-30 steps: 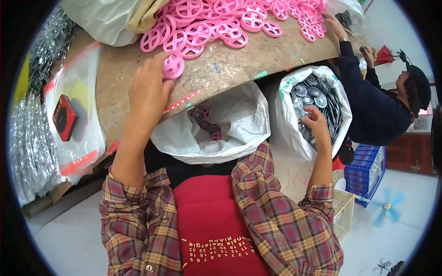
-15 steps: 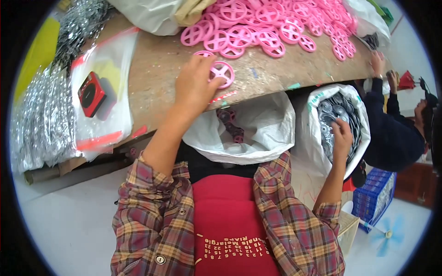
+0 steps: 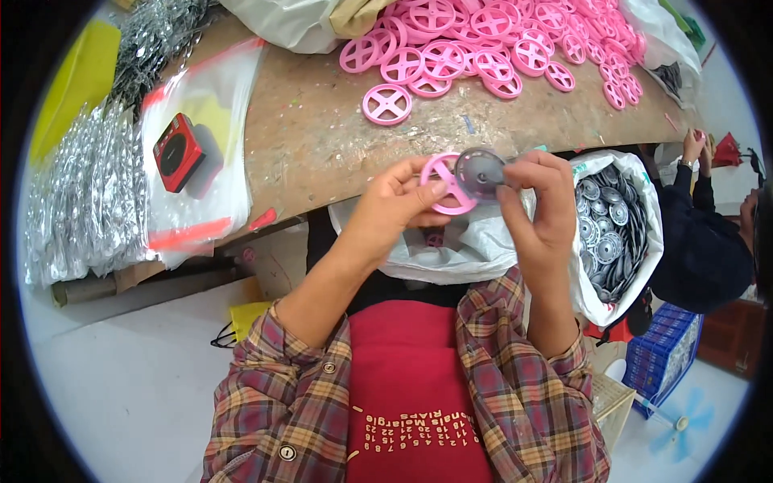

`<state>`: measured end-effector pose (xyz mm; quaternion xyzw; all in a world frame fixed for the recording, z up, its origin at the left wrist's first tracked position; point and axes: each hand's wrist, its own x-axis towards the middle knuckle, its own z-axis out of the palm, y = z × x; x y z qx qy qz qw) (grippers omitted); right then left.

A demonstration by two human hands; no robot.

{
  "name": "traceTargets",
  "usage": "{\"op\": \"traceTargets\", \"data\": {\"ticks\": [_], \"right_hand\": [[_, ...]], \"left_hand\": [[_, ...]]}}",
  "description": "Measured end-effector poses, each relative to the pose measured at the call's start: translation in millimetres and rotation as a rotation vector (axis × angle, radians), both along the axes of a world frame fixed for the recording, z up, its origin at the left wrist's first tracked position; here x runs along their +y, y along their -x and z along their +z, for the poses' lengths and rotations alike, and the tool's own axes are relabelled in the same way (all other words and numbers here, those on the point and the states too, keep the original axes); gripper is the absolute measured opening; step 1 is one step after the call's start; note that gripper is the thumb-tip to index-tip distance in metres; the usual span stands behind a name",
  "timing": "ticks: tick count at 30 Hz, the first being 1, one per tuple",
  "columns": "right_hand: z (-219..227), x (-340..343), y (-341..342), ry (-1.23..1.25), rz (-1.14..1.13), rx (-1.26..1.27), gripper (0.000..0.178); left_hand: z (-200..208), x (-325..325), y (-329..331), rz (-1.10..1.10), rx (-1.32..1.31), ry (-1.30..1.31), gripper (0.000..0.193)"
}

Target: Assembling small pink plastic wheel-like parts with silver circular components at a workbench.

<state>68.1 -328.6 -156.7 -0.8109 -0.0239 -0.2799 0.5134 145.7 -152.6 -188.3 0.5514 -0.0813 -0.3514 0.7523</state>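
Over the table's front edge, my left hand (image 3: 394,203) pinches a pink plastic wheel ring (image 3: 429,179) with cross spokes. Close beside it, my right hand (image 3: 541,197) grips a grey round hub disc (image 3: 481,172) by its edge. The disc partly overlaps the ring in view; whether the two touch I cannot tell. Below my hands hangs an open white sack (image 3: 459,259) with a few pink-and-dark pieces inside. To the right, another white sack (image 3: 581,283) is full of grey discs (image 3: 605,221). One loose pink ring (image 3: 387,105) lies nearest on the table.
A heap of pink rings (image 3: 491,40) covers the back of the wooden table (image 3: 302,121). At left are a red-and-black device (image 3: 179,153) on clear plastic bags (image 3: 221,105) and silver tinsel strips (image 3: 84,201). Another person (image 3: 700,249) works at far right, near a blue crate (image 3: 662,346).
My left hand has lifted a pink ring off the table and brought it nearer. My right hand has left the sack of discs with a grey disc and met the left in the middle.
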Motion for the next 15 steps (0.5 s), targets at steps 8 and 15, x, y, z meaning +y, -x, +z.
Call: {"op": "traceTargets", "data": {"ticks": [8,15], "right_hand": [[-27.8,10.4,7.5,0.448,-0.045,0.023,0.043],[-43.1,11.0,12.0,0.451,-0.05,0.08,0.042]], "left_hand": [[-12.5,-1.0,16.5,0.006,0.001,0.073,0.036],[-19.0,-1.7,24.7,0.048,-0.039,0.051,0.034]]}}
